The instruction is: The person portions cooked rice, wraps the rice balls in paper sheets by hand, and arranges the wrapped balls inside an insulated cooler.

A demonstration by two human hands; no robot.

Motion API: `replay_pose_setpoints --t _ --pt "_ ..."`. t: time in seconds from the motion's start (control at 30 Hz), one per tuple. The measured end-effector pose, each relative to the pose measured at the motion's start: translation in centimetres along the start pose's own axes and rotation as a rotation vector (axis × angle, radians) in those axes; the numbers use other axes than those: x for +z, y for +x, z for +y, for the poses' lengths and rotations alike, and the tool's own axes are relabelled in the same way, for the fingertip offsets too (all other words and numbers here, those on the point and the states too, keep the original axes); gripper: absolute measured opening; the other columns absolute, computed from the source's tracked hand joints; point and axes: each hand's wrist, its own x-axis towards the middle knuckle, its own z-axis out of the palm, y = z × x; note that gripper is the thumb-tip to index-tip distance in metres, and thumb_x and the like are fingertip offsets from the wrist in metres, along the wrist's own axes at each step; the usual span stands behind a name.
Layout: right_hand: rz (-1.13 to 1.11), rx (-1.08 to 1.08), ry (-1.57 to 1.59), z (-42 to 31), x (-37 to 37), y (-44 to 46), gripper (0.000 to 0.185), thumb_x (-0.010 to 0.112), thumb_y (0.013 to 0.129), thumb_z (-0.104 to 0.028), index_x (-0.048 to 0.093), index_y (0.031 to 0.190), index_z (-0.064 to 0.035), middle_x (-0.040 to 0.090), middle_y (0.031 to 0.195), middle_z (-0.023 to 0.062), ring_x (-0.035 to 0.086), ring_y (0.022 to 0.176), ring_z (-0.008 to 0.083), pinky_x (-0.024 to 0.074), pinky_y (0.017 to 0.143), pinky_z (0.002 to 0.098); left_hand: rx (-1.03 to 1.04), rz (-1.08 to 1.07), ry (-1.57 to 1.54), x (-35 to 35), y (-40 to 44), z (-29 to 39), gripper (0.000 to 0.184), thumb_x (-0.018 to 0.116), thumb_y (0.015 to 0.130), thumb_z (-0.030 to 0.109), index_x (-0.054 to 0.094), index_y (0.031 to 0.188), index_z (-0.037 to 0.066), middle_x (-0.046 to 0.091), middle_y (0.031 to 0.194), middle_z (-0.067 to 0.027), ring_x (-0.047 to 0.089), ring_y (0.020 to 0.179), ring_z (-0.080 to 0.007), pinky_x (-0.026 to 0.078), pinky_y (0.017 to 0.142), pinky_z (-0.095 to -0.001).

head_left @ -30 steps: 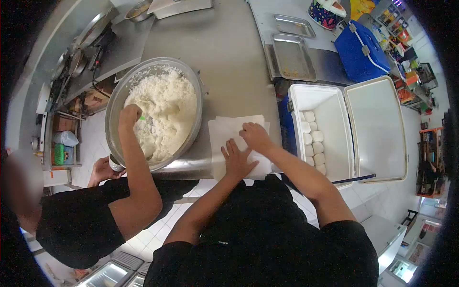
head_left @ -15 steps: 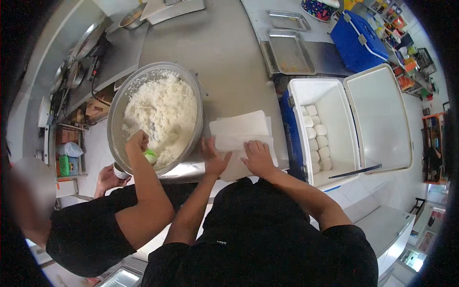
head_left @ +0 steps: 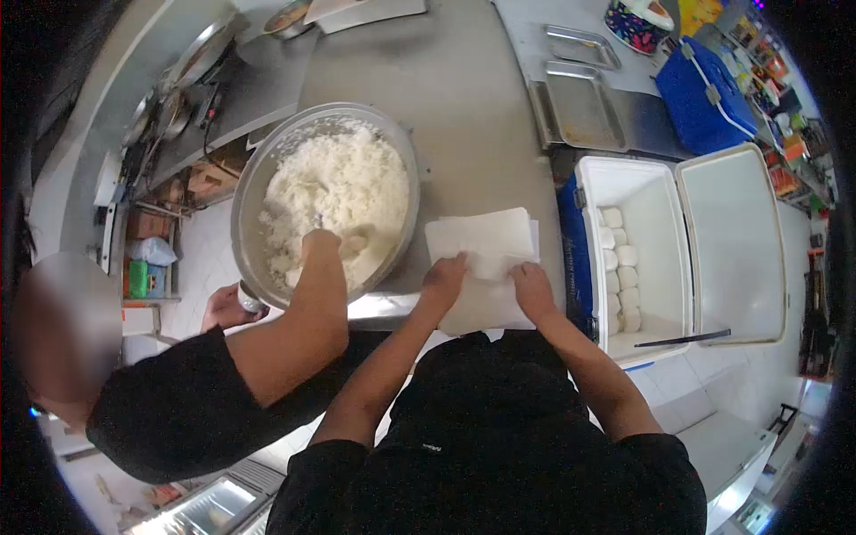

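White paper sheets point(head_left: 480, 234) lie stacked at the front edge of the steel table. My left hand point(head_left: 446, 274) pinches the near part of the upper sheet on its left side. On its right side my right hand point(head_left: 532, 287) has its fingers closed on the same sheet, which bulges slightly between the hands. Left of the paper stands a large metal bowl point(head_left: 415, 192) of white rice point(head_left: 343, 178). A co-worker's hand point(head_left: 319, 242) reaches into the rice, and the co-worker's other hand point(head_left: 230, 308) holds a small cup point(head_left: 251, 300) beside the bowl.
On the right an open cooler point(head_left: 658, 267) holds several white rounded packets point(head_left: 628, 276); its lid point(head_left: 731, 245) leans outward. Metal trays point(head_left: 584, 105) and a blue cooler point(head_left: 704, 94) are at the back right. The co-worker's arm point(head_left: 299, 348) is close on my left.
Both hands went from lying spread on the paper to gripping the upper sheet's sides. The co-worker's hand moved within the rice. The whole view has shifted a little.
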Motion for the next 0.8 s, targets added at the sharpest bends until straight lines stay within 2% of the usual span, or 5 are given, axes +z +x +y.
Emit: replay_pose_setpoints --t 0.17,0.37,0.47,0.67,0.8 --pt "-0.3 0.281 0.047 -1.2 -2.7 4.4 0.036 0.067 0.087 -0.011 0.053 0.119 -0.0025 0.068 0.096 0.0237 0.068 0.091 0.0429 0.0545 0.083 0.0537 0.031 0.222 0.074 -1.0 2.5 0.7 0.027 0.068 0.089 0.008 0.064 0.115 0.001 0.058 0.116 -0.02 0.062 0.113 -0.0363 0.056 0.091 -0.0463" --pt "-0.335 0.038 0.002 -0.1 -2.9 3.2 0.053 0.075 0.084 -0.014 0.044 0.125 -0.0042 0.069 0.09 0.0264 0.069 0.091 0.0469 0.0555 0.08 0.0526 0.134 0.229 0.056 1.2 3.0 -0.6 0.018 0.069 0.086 0.007 0.066 0.102 0.001 0.056 0.113 -0.0201 0.061 0.11 -0.038 0.057 0.089 -0.0469" --pt "-0.36 0.224 0.158 -0.2 -4.2 4.4 0.053 0.075 0.082 -0.016 0.046 0.124 -0.0035 0.069 0.089 0.028 0.068 0.091 0.0475 0.0539 0.082 0.0547 0.095 0.203 -0.014 0.9 3.7 -0.5 0.013 0.068 0.087 0.008 0.066 0.098 0.001 0.056 0.111 -0.0205 0.062 0.106 -0.0384 0.057 0.088 -0.0475" --pt "-0.152 0.043 0.193 3.0 0.8 3.3 0.021 0.071 0.084 -0.016 0.064 0.093 0.0017 0.069 0.091 0.0251 0.067 0.089 0.0442 0.0548 0.08 0.0497 0.071 0.231 -0.07 0.6 2.2 0.0 0.012 0.064 0.09 0.011 0.064 0.095 0.0 0.06 0.101 -0.0225 0.066 0.092 -0.04 0.054 0.083 -0.0504" --pt "-0.04 0.241 0.119 -0.4 1.1 1.5 0.017 0.066 0.087 -0.015 0.068 0.087 0.002 0.068 0.097 0.0234 0.065 0.091 0.042 0.0531 0.083 0.0495 0.033 0.407 -0.123 2.5 0.5 1.1 0.008 0.068 0.085 0.008 0.069 0.084 0.001 0.064 0.088 -0.0201 0.067 0.088 -0.0385 0.055 0.08 -0.0485"
